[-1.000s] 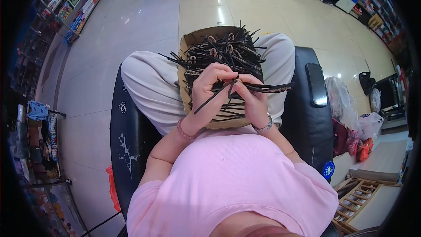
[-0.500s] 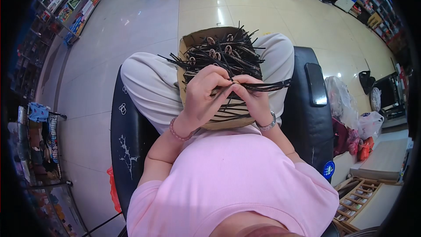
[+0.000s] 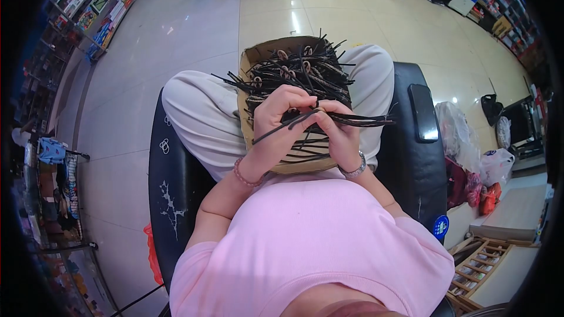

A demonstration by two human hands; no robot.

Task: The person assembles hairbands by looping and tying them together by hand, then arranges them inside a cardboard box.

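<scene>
So the thing being worked on is a bundle of dark cords (image 3: pixel 364 120), held up over the near half of the cardboard box (image 3: pixel 247 61), with its tails sticking out past the box's right side. A single black cord (image 3: pixel 270 133) slants the other way, across the left hand toward the box's left edge. Left hand (image 3: pixel 281 114) is mostly closed, thumb and fingertips pinched together at the join; right hand (image 3: pixel 341 135) has the bundle nipped between thumb and finger right beside it. Can't make out exactly what's between the left fingertips. To me it looks like the fiddly tying or threading bit, and I'd say the next move calls for a steady right pinch while the left works the cord snugly. Inside the box there's a messy heap of similar cords (image 3: pixel 323 76) with little brown oval bits. The box sits between the legs in pale trousers (image 3: pixel 197 100), a phone (image 3: pixel 423 113) lies right of it on the black seat (image 3: pixel 411 164), and plastic bags (image 3: pixel 461 132) are further right.
</scene>
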